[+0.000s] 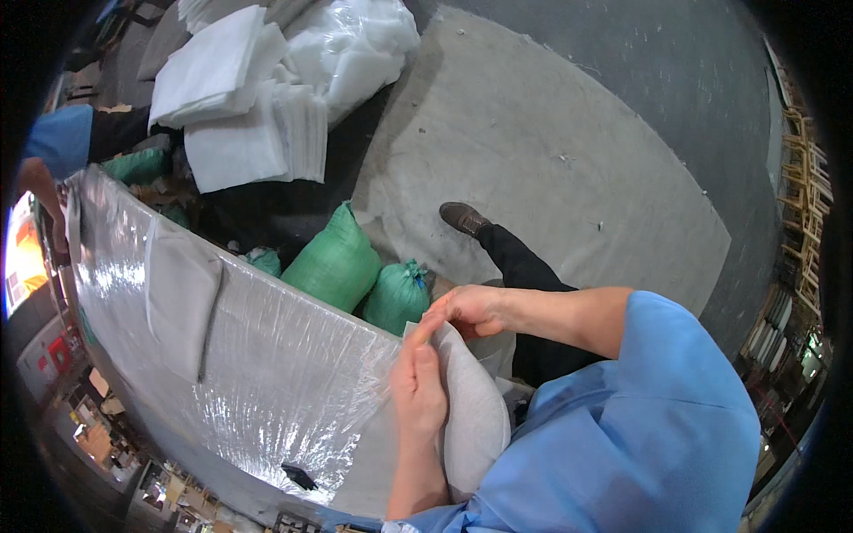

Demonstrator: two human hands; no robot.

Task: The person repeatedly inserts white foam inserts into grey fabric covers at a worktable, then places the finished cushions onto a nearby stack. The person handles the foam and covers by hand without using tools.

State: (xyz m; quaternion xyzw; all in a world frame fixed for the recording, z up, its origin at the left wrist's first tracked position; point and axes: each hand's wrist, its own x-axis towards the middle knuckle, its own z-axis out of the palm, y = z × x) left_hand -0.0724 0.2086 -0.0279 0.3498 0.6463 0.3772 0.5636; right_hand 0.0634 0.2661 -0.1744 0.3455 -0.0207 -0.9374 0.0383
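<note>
A light grey fabric cushion (471,417) stands against my body at the near right edge of a table (267,346) wrapped in clear plastic film. My left hand (419,386) is closed along its upper left side, with the thumb over the fabric. At the cushion's top corner, my right hand (471,309) has its fingers bent and pinched close to the left fingertips. A small flap of cloth shows between the hands. What lies under the right fingers is partly hidden. Another flat grey fabric piece (182,302) rests farther left on the table.
A small black object (299,477) lies on the film. Beyond the table edge stand a large green sack (333,262) and a smaller tied one (397,298). White padding sheets (235,133) are piled at upper left, near another person's blue sleeve (60,142). A grey cloth (551,169) covers the floor.
</note>
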